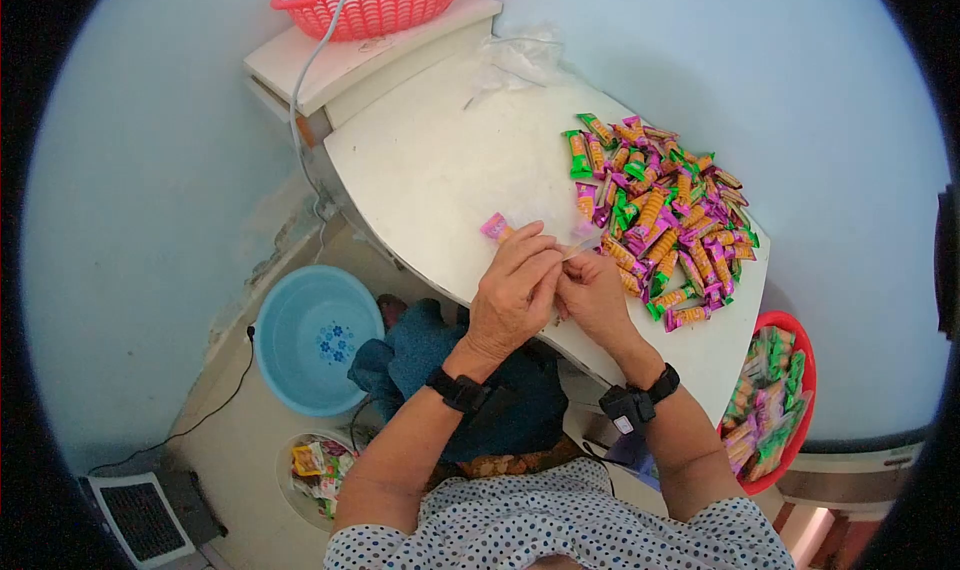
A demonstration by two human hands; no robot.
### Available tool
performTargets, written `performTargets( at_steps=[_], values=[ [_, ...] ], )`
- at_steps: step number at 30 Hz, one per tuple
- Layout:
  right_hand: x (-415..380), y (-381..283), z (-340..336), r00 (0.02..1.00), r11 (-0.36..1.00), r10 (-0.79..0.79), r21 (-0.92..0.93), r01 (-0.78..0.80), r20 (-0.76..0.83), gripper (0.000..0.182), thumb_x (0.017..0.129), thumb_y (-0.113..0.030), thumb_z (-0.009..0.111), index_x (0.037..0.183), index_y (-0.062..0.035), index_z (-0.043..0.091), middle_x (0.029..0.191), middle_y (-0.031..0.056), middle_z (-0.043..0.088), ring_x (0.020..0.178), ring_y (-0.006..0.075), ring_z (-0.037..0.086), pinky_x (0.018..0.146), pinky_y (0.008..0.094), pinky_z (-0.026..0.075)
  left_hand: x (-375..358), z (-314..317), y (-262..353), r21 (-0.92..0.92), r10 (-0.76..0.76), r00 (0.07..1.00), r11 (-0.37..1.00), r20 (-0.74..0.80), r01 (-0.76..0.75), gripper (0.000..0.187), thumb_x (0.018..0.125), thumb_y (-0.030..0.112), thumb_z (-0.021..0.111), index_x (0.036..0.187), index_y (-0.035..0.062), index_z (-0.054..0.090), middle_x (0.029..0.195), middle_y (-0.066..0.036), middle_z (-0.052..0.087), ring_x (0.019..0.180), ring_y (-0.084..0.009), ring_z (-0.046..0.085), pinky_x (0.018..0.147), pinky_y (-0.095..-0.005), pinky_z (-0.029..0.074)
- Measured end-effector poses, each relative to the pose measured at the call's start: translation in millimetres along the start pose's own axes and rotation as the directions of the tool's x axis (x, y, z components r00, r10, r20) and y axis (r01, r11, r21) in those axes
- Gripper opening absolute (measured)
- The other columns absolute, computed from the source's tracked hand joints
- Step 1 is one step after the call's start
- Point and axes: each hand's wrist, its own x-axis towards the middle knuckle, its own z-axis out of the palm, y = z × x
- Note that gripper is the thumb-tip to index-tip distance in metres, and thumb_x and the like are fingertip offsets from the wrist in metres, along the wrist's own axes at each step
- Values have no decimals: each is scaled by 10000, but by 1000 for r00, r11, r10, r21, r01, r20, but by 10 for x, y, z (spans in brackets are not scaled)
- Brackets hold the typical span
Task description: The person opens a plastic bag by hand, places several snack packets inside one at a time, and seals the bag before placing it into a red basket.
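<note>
Near the front edge of the white table, my two hands are close together. My left hand is closed around a small snack packet, whose pink end sticks out beyond the fingers. My right hand is pinched beside it, at a piece of clear plastic that runs between the hands. What the right fingertips hold underneath is hard to see. Just to the right lies a large pile of pink and green wrapped snack packets.
Crumpled clear plastic bags lie at the table's back. A red basket stands on a raised shelf. Right of the table is a red basin with packed bags. On the floor are a blue basin and a bin.
</note>
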Motion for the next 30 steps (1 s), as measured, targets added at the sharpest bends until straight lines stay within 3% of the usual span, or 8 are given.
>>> performTargets(
  at_steps=[3,6,12,15,18,24,27,30],
  values=[
    [15,27,2,996,966,-91,-242,94,22,127,934,-85,593,983,8,663,704,68,659,632,117,613,541,307,473,6,-7,11,-17,3,1000,1000,5,-3,172,809,-27,693,980,-18,672,1062,-154,667,1130,-376,621,969,-428,504],
    [4,64,-6,993,958,-88,-268,105,72,161,908,-61,590,1034,-2,672,771,91,680,727,138,636,608,329,489,-7,-3,13,-13,-20,1000,1000,-1,20,170,814,-21,691,983,-19,670,1059,-156,668,1130,-374,619,969,-429,504],
    [-3,-23,107,985,994,-53,88,69,-164,187,848,-53,642,1026,-14,684,819,98,660,707,174,633,634,318,486,-7,-8,-6,29,1,1000,1000,20,-2,239,809,5,692,1046,-6,653,1106,-165,645,1153,-374,597,988,-440,492],
    [19,146,98,971,985,-174,-26,172,-162,178,817,-37,668,992,-13,693,860,79,649,703,174,624,622,297,489,-1,-25,33,54,-29,1000,998,9,28,240,784,7,708,1023,9,683,1128,-165,669,1170,-362,611,1016,-454,482],
    [-36,21,74,947,917,-263,-352,186,-183,194,796,-26,683,988,-33,713,934,72,650,707,180,622,621,298,495,-24,-16,14,57,-32,999,998,0,32,282,772,-1,691,1052,5,672,1140,-178,662,1171,-378,607,1023,-461,477],
    [-40,-66,109,952,955,-269,-172,244,-148,316,813,-18,666,1123,-70,697,1026,121,667,713,221,637,639,322,509,-2,-62,21,7,-37,999,999,-16,37,310,773,-35,628,1079,5,658,1152,-192,657,1177,-403,597,1034,-454,464],
    [-53,-53,82,979,946,-196,-275,175,-50,345,825,-15,663,1165,-67,678,1064,142,665,739,243,649,648,332,520,-2,-157,40,73,-6,997,997,-72,11,325,764,-23,620,1086,5,655,1141,-196,651,1144,-394,599,1014,-447,462],
    [-47,-73,78,974,936,-221,-291,198,-51,313,837,-45,681,1149,-69,690,1045,149,666,760,258,651,657,355,523,-56,-315,168,242,-72,991,965,-113,98,351,745,-4,625,1095,7,651,1123,-193,639,1080,-373,597,975,-442,463]
  ],
)
